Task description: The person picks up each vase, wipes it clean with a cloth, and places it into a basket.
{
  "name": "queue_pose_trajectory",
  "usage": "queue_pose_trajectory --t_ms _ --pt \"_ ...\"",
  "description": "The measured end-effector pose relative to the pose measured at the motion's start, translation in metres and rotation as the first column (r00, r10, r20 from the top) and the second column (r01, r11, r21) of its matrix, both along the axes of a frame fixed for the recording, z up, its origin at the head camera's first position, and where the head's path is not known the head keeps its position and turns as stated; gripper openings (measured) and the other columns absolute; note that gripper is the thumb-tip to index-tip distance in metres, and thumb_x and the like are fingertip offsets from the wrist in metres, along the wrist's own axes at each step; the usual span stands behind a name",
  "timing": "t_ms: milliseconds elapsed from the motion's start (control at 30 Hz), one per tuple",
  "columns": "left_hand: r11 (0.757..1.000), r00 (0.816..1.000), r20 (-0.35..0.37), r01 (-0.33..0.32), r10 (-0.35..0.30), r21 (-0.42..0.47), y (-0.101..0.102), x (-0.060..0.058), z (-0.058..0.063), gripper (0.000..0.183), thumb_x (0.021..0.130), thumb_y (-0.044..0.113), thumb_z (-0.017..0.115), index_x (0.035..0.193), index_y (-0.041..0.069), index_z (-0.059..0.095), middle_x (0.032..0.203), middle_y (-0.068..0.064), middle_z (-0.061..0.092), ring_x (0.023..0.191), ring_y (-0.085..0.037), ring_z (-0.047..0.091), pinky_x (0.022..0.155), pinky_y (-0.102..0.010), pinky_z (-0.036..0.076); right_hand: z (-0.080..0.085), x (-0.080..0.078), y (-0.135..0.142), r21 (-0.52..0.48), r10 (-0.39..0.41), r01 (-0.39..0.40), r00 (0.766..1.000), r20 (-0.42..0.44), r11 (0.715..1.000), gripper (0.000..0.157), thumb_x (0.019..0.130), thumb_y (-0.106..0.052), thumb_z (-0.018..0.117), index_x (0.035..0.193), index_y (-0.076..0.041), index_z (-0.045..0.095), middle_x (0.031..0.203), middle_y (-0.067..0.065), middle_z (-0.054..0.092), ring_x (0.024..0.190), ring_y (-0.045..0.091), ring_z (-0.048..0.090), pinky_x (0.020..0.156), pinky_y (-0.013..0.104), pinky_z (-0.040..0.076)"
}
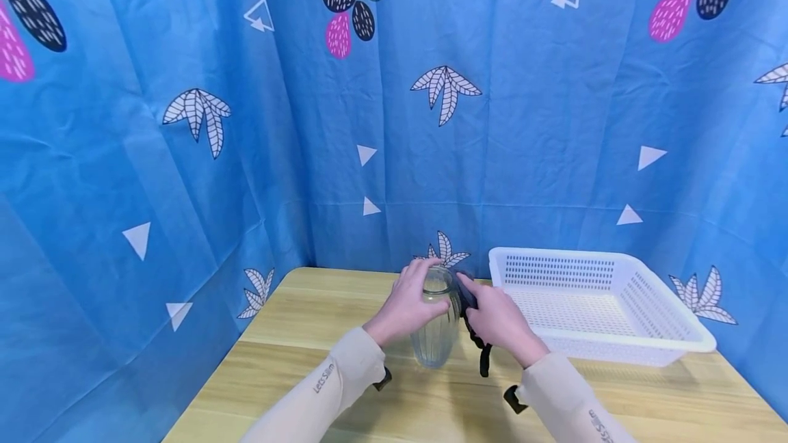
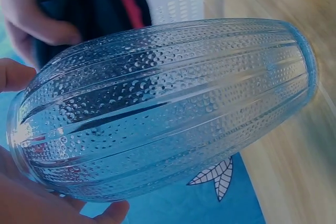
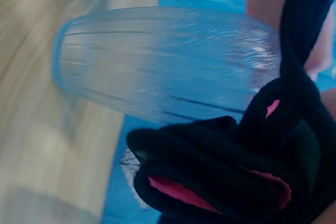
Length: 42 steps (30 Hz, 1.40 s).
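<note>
A clear ribbed glass vase (image 1: 434,342) stands upright at the middle of the table, its dimpled side (image 2: 178,103) filling the left wrist view. My left hand (image 1: 409,301) grips it around the neck, thumb and fingers on opposite sides just under the rim. At the vase's right side, my right hand (image 1: 500,316) holds a bunched black cloth (image 3: 210,166) with pink inside its folds. The cloth lies against or close beside the upper glass, and its loose strip hangs below the fingers in the head view.
To the right on the wooden table (image 1: 295,320) is a white perforated plastic basket (image 1: 615,344). A blue patterned curtain (image 1: 523,156) hangs behind the table and along both sides.
</note>
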<state>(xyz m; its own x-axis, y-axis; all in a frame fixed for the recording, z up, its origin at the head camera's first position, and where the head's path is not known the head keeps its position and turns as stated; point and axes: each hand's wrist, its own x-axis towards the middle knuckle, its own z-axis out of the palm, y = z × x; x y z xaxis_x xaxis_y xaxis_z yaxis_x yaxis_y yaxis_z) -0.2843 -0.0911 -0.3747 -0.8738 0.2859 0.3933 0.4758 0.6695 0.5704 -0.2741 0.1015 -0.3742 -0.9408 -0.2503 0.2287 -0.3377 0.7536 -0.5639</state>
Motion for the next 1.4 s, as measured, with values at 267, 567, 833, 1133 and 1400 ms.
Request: queue_pose_trajectory --t_ms 267,567,833,1133,1400 --pt "0.999 0.999 -0.026 -0.029 0.028 -0.021 -0.004 0.002 -0.004 0.076 0.086 0.048 0.072 0.151 0.027 0.038 0.150 0.003 0.044 0.141 -0.023 0.038 0.113 -0.055 0.031 -0.046 -0.007 -0.003 -0.029 0.099 -0.095 0.980 0.171 0.995 0.064 0.084 0.004 0.055 0.147 -0.011 0.053 0.056 0.004 0.059 0.042 0.016 0.056 0.039 0.033 0.046" --pt "0.994 0.995 -0.065 -0.077 0.072 -0.072 -0.004 0.002 -0.008 0.075 0.088 0.060 0.067 0.150 0.030 0.038 0.134 -0.002 0.041 0.121 -0.020 0.044 0.099 -0.043 0.038 -0.049 0.005 0.002 0.051 0.088 -0.096 0.988 0.129 0.994 0.064 0.082 0.002 0.057 0.145 -0.010 0.055 0.054 0.000 0.057 0.038 0.013 0.053 0.043 0.031 0.045" --pt "0.990 0.991 -0.104 -0.090 0.079 -0.104 -0.004 0.001 -0.003 0.076 0.088 0.056 0.070 0.150 0.025 0.039 0.131 -0.003 0.047 0.118 -0.021 0.048 0.100 -0.044 0.038 -0.005 0.017 0.006 -0.030 0.003 -0.002 0.999 0.048 1.000 0.070 0.083 0.001 0.058 0.150 -0.019 0.050 0.055 0.003 0.056 0.036 0.014 0.051 0.040 0.033 0.043" --pt "1.000 1.000 -0.031 -0.002 0.001 -0.021 -0.002 0.001 0.000 0.073 0.087 0.035 0.071 0.151 0.021 0.040 0.149 -0.004 0.043 0.139 -0.023 0.041 0.111 -0.056 0.032 0.019 0.012 0.002 -0.060 -0.037 0.030 0.992 -0.121 0.998 0.074 0.084 -0.002 0.058 0.152 -0.027 0.046 0.061 0.003 0.057 0.043 0.015 0.052 0.046 0.032 0.043" --pt "1.000 0.999 -0.034 -0.010 0.010 -0.018 -0.001 -0.001 -0.001 0.073 0.083 0.033 0.070 0.150 0.028 0.040 0.147 0.002 0.043 0.135 -0.019 0.042 0.111 -0.053 0.032 -0.003 -0.006 -0.003 -0.046 0.014 -0.013 1.000 0.023 0.999 0.071 0.087 0.001 0.056 0.154 -0.017 0.043 0.068 0.008 0.062 0.042 0.016 0.054 0.045 0.033 0.045"
